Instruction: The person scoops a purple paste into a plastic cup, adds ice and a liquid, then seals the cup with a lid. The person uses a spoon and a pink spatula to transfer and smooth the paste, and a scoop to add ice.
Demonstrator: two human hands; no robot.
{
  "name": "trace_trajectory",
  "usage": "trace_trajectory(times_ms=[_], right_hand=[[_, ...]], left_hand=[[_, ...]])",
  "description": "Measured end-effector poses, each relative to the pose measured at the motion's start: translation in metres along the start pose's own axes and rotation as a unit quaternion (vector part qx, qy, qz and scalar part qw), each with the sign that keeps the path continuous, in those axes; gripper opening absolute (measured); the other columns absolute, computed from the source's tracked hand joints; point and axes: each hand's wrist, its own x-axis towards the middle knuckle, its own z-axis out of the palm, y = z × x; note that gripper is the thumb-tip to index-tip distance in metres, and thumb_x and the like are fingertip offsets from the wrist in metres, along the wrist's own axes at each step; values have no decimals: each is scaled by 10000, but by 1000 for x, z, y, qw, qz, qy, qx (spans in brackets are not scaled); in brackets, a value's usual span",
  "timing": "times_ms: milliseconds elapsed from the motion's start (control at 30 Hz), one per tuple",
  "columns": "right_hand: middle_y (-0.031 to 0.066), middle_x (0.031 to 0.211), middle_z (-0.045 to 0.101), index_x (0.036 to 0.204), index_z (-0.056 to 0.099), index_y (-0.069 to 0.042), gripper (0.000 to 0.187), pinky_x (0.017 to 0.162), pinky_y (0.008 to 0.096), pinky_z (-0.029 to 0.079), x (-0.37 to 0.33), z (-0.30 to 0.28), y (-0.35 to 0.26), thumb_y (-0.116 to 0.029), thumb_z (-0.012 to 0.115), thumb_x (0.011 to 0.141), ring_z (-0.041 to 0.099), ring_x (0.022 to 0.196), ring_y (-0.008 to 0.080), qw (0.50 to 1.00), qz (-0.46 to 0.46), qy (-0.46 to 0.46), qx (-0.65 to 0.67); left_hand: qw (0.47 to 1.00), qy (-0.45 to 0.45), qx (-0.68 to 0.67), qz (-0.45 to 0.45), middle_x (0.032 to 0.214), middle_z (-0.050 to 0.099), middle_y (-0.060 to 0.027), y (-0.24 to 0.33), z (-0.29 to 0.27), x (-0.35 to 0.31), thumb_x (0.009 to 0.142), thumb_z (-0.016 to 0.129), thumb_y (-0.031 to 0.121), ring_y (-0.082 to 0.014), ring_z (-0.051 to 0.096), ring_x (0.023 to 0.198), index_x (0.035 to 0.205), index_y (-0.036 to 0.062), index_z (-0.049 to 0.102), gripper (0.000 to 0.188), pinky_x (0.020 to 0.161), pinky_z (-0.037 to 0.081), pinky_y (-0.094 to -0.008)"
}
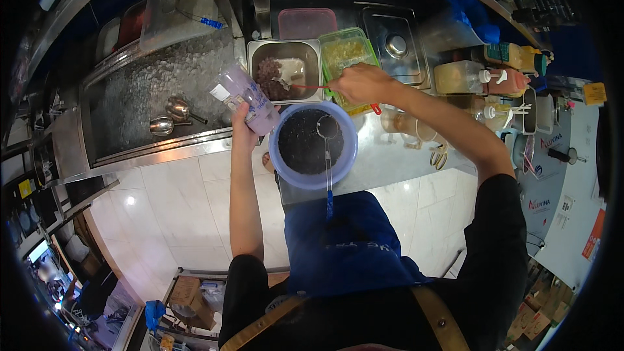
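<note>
My left hand (242, 131) is wrapped round a clear plastic cup (250, 101) with a label and a pale purple filling. The cup leans to the left, beside a steel pan (313, 58) holding chunky reddish-purple topping (268, 75). In my right hand (361, 84) is the red handle of a spoon (309, 87); its far end reaches into the pan near the topping. Just below the pan stands a lavender basin (351, 140) of dark, wet contents. A ladle (327, 131) with a blue handle end lies across that basin.
A green-rimmed tub (349, 38) of yellowish pieces and a lidded steel pan (396, 45) sit to the right. Syrup bottles (458, 78) crowd the counter's right side. On the left, an ice bin (175, 71) holds two metal scoops (162, 125). Scissors (439, 156) lie near the front edge.
</note>
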Motion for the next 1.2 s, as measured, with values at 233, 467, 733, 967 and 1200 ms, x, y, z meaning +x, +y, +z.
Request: trace_trajectory(times_ms=[233,467,733,967,1200], right_hand=[[197,818,684,954,719,-23,203,772,439,522,17,6,12,-168,582,919,667,832,354,971,45,-19,232],[164,869,725,987,760,-33,214,786,371,507,-1,16,22,-182,619,926,669,811,234,904,112,-24,412],[78,688,658,1004,753,-28,228,589,307,461,-35,77,48,-197,605,971,582,611,119,874,157,89,451],[74,621,624,1039,755,-85,192,524,333,491,-48,74,28,-178,605,963,618,548,149,869,206,145,425],[168,813,702,1099,733,-170,255,714,476,554,-15,35,-28,-208,514,975,700,822,352,988,120,96,28]], left_hand=[[999,10,-46,-13,1296,550,-152,4,4,-4,972,542,466,-339,560,1211,1407,39,426,620,1074,421,-665],[999,6,-35,-25,1244,576,-204,3,-5,-9,955,595,377,-357,631,1088,1371,-13,422,597,1040,459,-663],[862,77,496,71,1036,717,-130,88,31,-59,704,900,311,-211,699,911,1207,-36,593,684,828,546,-320],[679,100,721,97,1024,720,-192,107,81,-52,604,922,356,-270,719,926,1198,-43,591,789,829,547,-365],[875,50,475,75,1055,717,-132,64,57,-44,722,893,320,-194,686,935,1174,-22,622,628,842,539,-342]])
